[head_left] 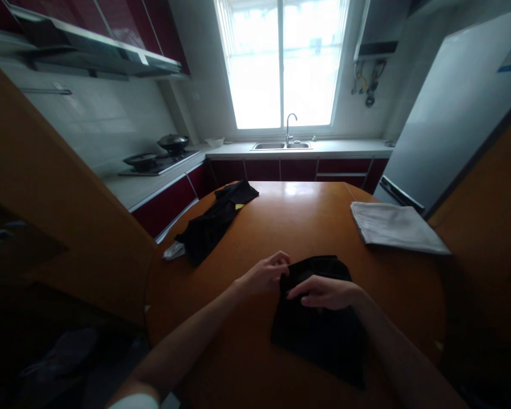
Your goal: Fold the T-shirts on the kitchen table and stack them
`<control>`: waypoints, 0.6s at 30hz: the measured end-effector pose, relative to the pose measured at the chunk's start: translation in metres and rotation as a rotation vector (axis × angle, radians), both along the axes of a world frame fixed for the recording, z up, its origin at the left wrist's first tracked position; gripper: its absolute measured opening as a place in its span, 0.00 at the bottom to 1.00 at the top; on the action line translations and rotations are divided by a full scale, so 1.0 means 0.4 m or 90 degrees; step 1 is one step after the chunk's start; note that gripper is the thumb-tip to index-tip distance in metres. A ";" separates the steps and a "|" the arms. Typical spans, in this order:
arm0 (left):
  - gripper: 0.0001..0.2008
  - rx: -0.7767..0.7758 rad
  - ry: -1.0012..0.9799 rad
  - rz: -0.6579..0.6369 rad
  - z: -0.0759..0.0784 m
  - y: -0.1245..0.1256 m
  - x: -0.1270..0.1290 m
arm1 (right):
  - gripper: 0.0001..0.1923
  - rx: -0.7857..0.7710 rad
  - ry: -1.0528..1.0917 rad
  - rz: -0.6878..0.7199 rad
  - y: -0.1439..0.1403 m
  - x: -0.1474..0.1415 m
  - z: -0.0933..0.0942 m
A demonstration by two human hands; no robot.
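Observation:
A piece of black clothing [319, 341] lies folded on the near part of the wooden table, slightly right of the middle. Its exact kind is hard to make out in the dim light. At its upper left edge, my left hand [266, 274] is closed with bent fingers on the cloth. My right hand [327, 292] lies over the upper part of the same garment, fingers stretched to the left and thumb apart, touching the fabric.
The round-ended wooden table [281, 218] carries more dark clothing [215, 224] at the far left, with a yellow patch and a whitish piece. A folded light-grey cloth [396, 227] lies at the right edge. Beyond are a sink [281, 146], a stove [162, 165] and a fridge [447, 108].

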State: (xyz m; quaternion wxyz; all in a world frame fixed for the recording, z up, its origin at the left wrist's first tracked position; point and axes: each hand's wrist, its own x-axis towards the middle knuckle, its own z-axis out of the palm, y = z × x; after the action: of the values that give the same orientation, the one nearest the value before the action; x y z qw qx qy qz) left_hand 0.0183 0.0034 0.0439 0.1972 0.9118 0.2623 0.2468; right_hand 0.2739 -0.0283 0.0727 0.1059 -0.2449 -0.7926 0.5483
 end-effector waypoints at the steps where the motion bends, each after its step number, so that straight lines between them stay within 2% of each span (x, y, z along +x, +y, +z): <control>1: 0.09 0.020 0.008 0.024 0.004 0.009 -0.011 | 0.20 0.014 0.005 -0.068 0.013 0.005 -0.013; 4: 0.12 0.032 0.037 0.033 0.017 0.031 -0.044 | 0.13 0.181 0.013 -0.389 0.050 0.009 -0.066; 5: 0.12 0.020 0.045 0.025 0.020 0.034 -0.051 | 0.10 0.237 -0.004 -0.451 0.059 0.008 -0.084; 7: 0.12 -0.008 0.044 0.010 0.020 0.035 -0.057 | 0.08 0.296 -0.064 -0.468 0.068 0.003 -0.111; 10: 0.10 -0.017 0.010 0.010 0.008 0.038 -0.057 | 0.04 0.310 -0.155 -0.431 0.069 -0.006 -0.126; 11: 0.10 -0.007 -0.007 0.022 0.004 0.043 -0.061 | 0.01 0.311 -0.168 -0.449 0.072 -0.006 -0.125; 12: 0.10 0.008 -0.028 0.047 0.001 0.050 -0.069 | 0.02 0.311 -0.166 -0.484 0.077 -0.002 -0.123; 14: 0.09 0.047 -0.091 0.151 0.004 0.070 -0.101 | 0.07 0.305 -0.112 -0.591 0.097 0.022 -0.118; 18: 0.05 0.108 -0.259 0.507 0.029 0.120 -0.210 | 0.12 0.310 0.021 -0.873 0.166 0.137 -0.125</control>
State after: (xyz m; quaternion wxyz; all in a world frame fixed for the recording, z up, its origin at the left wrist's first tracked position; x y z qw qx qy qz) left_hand -0.0657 0.0513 0.0556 0.0592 0.6860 0.5270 0.4982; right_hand 0.3287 0.0379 0.0226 0.4891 -0.6475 -0.5590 0.1703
